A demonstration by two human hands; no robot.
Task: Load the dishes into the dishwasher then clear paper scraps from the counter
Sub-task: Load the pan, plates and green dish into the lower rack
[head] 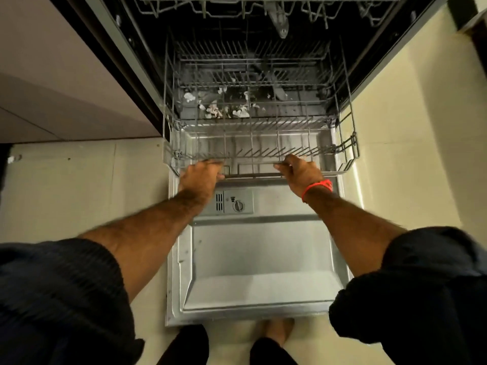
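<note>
The person stands in front of the open dishwasher, whose grey metal door [253, 259] lies flat over the pale tiled floor [79, 193]. Both arms reach forward. The left hand [201, 175] curls its fingers around the front bar of the grey wire lower rack [263, 154]. The right hand [300, 171], with a red band [317, 187] on the wrist, grips the same bar further to the right. The rack stands partly out over the door and holds no dishes. White paper scraps [218, 109] lie on the dark bottom of the tub, under the rack. The grey wire upper rack [263, 6] shows at the top edge.
</note>
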